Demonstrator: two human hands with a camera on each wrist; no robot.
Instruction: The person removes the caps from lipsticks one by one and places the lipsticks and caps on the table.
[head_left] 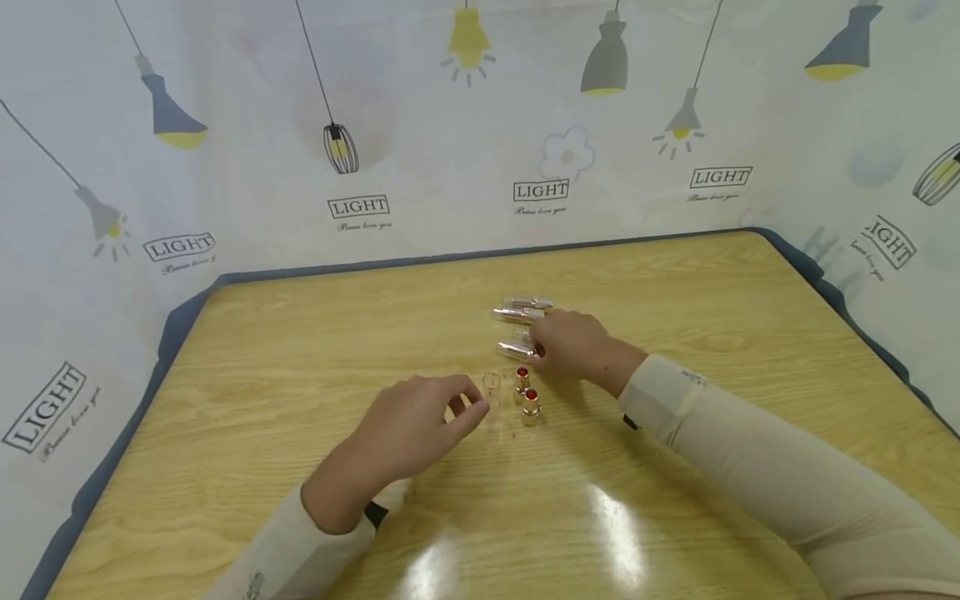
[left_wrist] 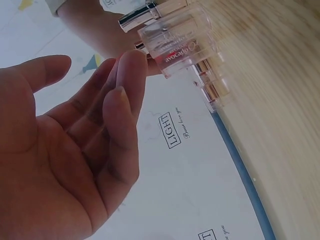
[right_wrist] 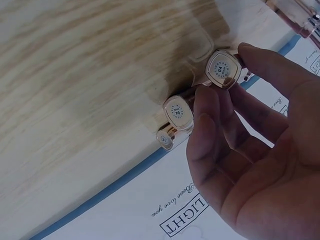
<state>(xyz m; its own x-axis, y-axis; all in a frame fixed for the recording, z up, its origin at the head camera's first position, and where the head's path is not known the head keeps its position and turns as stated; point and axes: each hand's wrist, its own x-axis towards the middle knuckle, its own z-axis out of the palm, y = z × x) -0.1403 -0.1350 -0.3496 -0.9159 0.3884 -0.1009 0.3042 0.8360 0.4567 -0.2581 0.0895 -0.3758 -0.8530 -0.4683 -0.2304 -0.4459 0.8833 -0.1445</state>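
Note:
My right hand (head_left: 573, 346) pinches a lipstick tube (right_wrist: 223, 70) between thumb and index finger; its squarish base, marked 04, faces the right wrist camera. Two more lipstick tubes (head_left: 517, 314) lie on their sides just beyond that hand. My left hand (head_left: 412, 421) hovers with loosely bent fingers and nothing in them, its fingertips close to the clear caps (head_left: 491, 383). White lettering reading avocado shows on a clear cap (left_wrist: 175, 47) in the left wrist view. Beside the caps, two uncapped lipsticks (head_left: 531, 404) stand upright with red tips showing.
The wooden table (head_left: 315, 333) has a dark blue edge along its back and sides. A white cloth (head_left: 450, 150) printed with lamps and the word LIGHT hangs behind and at both sides. Bright glare spots (head_left: 618, 542) lie on the near tabletop.

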